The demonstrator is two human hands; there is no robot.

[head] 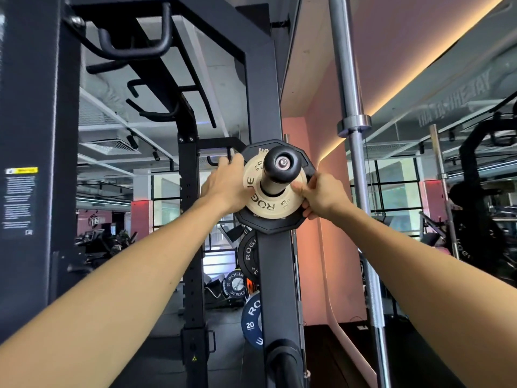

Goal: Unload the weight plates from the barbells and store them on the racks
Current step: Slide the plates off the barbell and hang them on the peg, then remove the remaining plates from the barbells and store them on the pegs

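1. Gym floor, pink walls and ceiling strip lights frame a black rack upright [275, 275], seen from the head camera of a person with both bare arms stretched forward.

2. Nearest the lens, the left hand [226, 186] curls its fingers round the left rim of the black plate [268, 224]; the right hand [321, 196] holds the right rim, its thumb pressed on the face of the small tan plate [256, 189].

3. Both plates sit on the storage peg [281, 169] that sticks out of the upright, the tan one in front of the black one, touching it. How far back toward the upright they have slid cannot be told from this angle.

4. Just to the right, a bare steel barbell [354, 152] stands upright, near the right hand.

5. Lower on the upright hang more plates, among them a blue plate [251, 322]; further racks fill the background.

6. Judged risks: a finger behind the black plate could be pinched against the upright if the stack is pushed home, and a careless elbow could tip the standing barbell.
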